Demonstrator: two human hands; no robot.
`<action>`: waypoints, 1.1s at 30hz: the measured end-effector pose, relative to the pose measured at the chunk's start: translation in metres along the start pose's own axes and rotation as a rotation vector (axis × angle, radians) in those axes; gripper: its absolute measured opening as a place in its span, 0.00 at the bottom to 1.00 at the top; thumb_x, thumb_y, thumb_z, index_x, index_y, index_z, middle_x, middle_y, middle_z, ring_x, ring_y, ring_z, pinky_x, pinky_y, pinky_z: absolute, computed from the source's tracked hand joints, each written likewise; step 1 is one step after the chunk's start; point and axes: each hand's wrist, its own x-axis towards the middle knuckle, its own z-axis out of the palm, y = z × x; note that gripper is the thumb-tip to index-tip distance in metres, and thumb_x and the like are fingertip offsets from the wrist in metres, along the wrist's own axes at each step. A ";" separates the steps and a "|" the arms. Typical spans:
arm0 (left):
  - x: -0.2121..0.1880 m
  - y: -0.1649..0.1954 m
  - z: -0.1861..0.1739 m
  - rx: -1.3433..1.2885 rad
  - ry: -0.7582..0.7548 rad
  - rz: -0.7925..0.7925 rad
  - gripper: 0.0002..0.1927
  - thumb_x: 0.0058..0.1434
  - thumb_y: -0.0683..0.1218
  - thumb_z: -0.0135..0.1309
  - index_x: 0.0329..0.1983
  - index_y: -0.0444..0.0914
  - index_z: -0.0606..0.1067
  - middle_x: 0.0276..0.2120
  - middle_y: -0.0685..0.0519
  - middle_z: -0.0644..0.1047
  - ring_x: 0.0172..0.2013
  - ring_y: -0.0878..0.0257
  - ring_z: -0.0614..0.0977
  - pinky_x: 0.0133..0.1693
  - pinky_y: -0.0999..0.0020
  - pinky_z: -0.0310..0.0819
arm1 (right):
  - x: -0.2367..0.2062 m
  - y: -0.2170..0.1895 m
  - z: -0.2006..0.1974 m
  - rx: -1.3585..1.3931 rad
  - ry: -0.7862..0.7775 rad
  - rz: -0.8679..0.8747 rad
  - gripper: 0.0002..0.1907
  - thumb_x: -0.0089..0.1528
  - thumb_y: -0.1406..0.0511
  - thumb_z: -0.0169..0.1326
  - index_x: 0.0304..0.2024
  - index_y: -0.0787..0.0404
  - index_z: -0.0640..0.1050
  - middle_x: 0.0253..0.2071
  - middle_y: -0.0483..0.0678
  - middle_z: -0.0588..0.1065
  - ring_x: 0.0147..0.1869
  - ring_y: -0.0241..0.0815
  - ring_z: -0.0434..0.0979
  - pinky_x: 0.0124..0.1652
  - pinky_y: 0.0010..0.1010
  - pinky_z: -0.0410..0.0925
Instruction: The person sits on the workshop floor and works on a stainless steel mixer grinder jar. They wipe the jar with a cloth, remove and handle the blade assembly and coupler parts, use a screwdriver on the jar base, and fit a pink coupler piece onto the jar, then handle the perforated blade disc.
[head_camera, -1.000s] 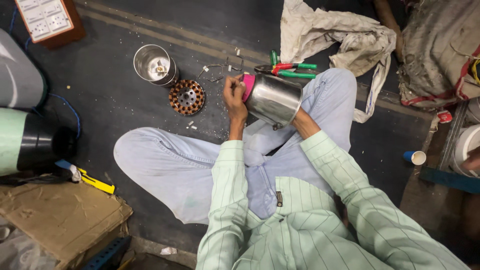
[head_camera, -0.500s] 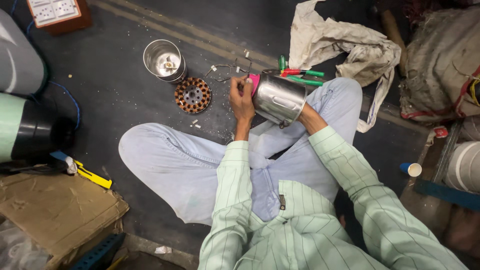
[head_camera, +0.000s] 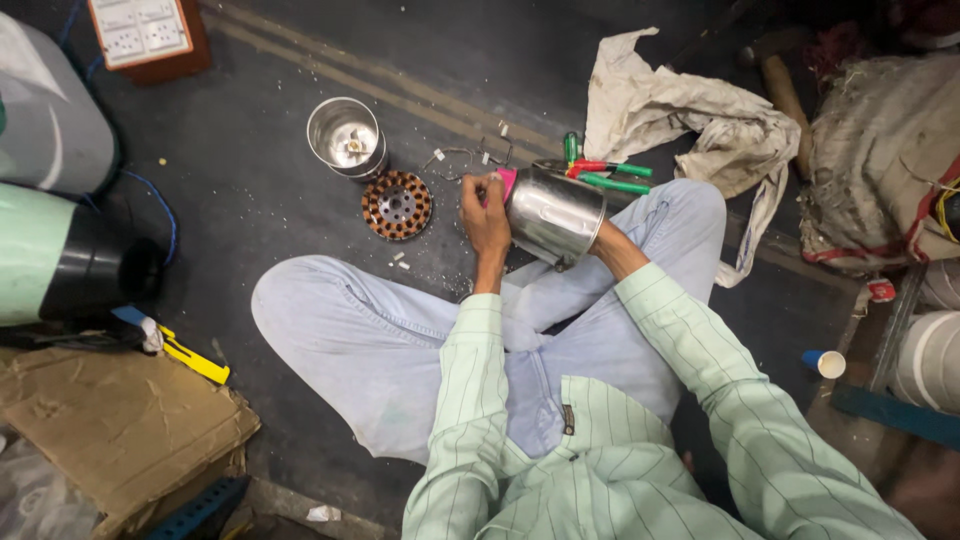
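We hold a shiny metal can (head_camera: 553, 214) above our lap, our left hand (head_camera: 486, 212) pinching a pink piece (head_camera: 507, 183) at its mouth. Our right hand is hidden behind the can, grip unclear. A copper-wound ring (head_camera: 397, 204) lies on the floor nearby.

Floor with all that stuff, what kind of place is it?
Probably a small repair workshop, maybe for motors. A copper-wound motor core lies on the dusty floor beside pliers, and the left hand works at a steel housing.
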 end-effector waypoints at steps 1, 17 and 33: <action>0.000 -0.001 0.000 -0.003 0.003 0.006 0.17 0.64 0.54 0.53 0.36 0.35 0.71 0.36 0.44 0.81 0.37 0.50 0.80 0.45 0.57 0.72 | -0.001 -0.001 0.001 -0.003 0.000 -0.001 0.16 0.68 0.62 0.53 0.54 0.65 0.78 0.50 0.51 0.79 0.47 0.41 0.81 0.47 0.34 0.75; -0.001 -0.009 0.003 0.125 -0.001 -0.021 0.18 0.64 0.56 0.54 0.38 0.36 0.73 0.36 0.44 0.81 0.40 0.46 0.82 0.47 0.54 0.72 | 0.003 0.005 -0.018 -0.007 -0.008 0.013 0.15 0.67 0.62 0.54 0.52 0.64 0.79 0.46 0.49 0.80 0.44 0.40 0.81 0.44 0.33 0.75; 0.001 -0.004 0.004 0.107 0.024 -0.025 0.17 0.62 0.55 0.55 0.36 0.35 0.72 0.35 0.41 0.82 0.39 0.44 0.83 0.44 0.52 0.73 | -0.008 -0.015 0.026 -0.029 0.000 0.025 0.14 0.66 0.62 0.55 0.50 0.63 0.80 0.43 0.48 0.81 0.41 0.38 0.81 0.40 0.32 0.75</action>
